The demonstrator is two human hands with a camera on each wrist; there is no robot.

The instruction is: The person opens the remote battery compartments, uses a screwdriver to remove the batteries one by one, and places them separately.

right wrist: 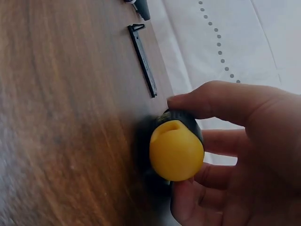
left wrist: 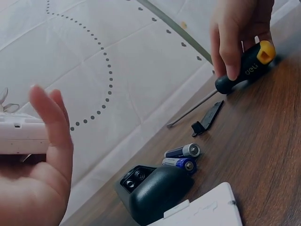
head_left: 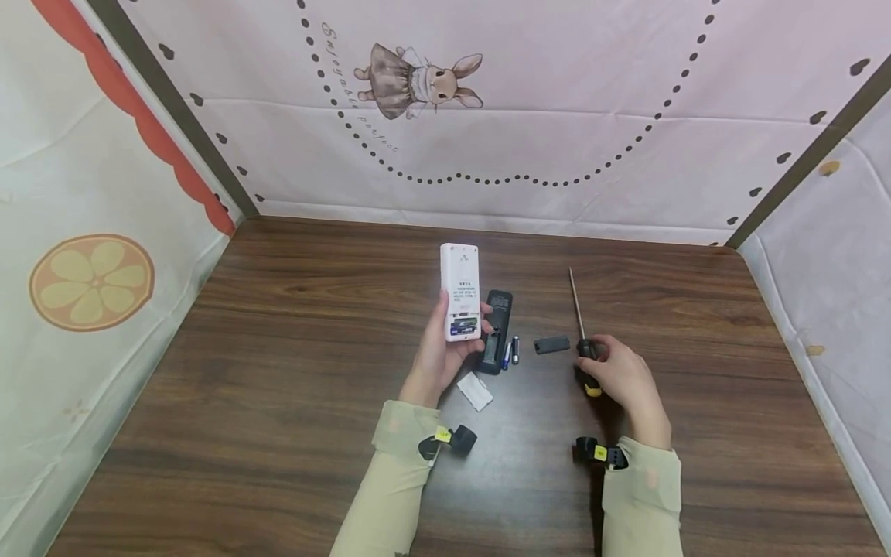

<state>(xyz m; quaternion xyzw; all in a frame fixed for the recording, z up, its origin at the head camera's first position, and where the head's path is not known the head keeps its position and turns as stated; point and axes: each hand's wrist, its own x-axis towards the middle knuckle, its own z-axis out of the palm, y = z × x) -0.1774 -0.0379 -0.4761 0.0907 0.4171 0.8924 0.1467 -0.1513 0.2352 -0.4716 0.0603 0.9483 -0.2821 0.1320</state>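
My left hand (head_left: 436, 352) holds a white remote control (head_left: 461, 282) with its back facing up. The battery compartment at its lower end is uncovered, with batteries (head_left: 464, 325) inside. My right hand (head_left: 623, 373) grips the black and yellow handle of a screwdriver (head_left: 588, 367), its long shaft pointing away across the table. In the right wrist view the yellow handle end (right wrist: 176, 153) sits between thumb and fingers. Below the left hand lies a white battery cover (head_left: 476, 391). Beside that hand is a black remote control (head_left: 497, 333), its compartment uncovered, partly hidden by the fingers.
Two loose batteries (left wrist: 183, 157) lie beside the black remote. A black battery cover (head_left: 552, 345) rests between them and the screwdriver. The wooden table (head_left: 278, 387) meets printed cloth walls (head_left: 543, 139) at the back and on both sides.
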